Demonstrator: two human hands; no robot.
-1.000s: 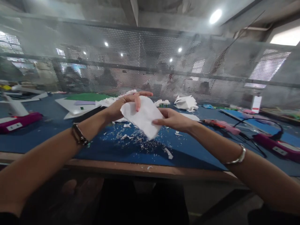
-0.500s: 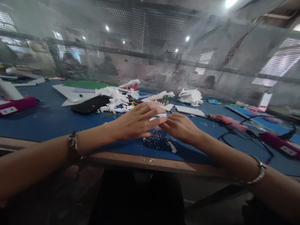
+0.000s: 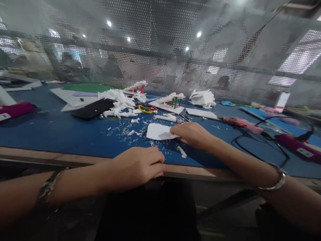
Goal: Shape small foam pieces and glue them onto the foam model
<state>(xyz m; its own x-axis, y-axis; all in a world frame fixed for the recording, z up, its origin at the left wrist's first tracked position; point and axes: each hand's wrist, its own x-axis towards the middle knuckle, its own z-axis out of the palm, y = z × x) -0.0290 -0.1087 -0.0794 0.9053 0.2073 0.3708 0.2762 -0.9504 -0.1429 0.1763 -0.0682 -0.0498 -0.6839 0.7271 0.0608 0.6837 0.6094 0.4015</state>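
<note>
A white paper piece (image 3: pixel 158 131) lies flat on the blue table mat (image 3: pixel 62 132). My right hand (image 3: pixel 193 134) rests on the paper's right edge, fingers curled over it and pinching it. My left hand (image 3: pixel 136 166) sits at the wooden front edge (image 3: pixel 75 156) of the table, fingers curled against the edge, and nothing shows in them. Small white paper scraps (image 3: pixel 130 130) are scattered around the paper.
Behind lie yellow and red scissors (image 3: pixel 146 108), a black flat object (image 3: pixel 93 109), crumpled white paper (image 3: pixel 117 100), small paper models (image 3: pixel 171 100), white sheets (image 3: pixel 202 113) and a pen (image 3: pixel 167 118). Pink glue guns with black cords (image 3: pixel 250 129) lie right. A perforated metal screen (image 3: pixel 160 57) backs the table.
The paper, held up in both hands a second ago, now lies on the mat. My left hand has drawn back to the table's front edge; my right hand stays on the paper.
</note>
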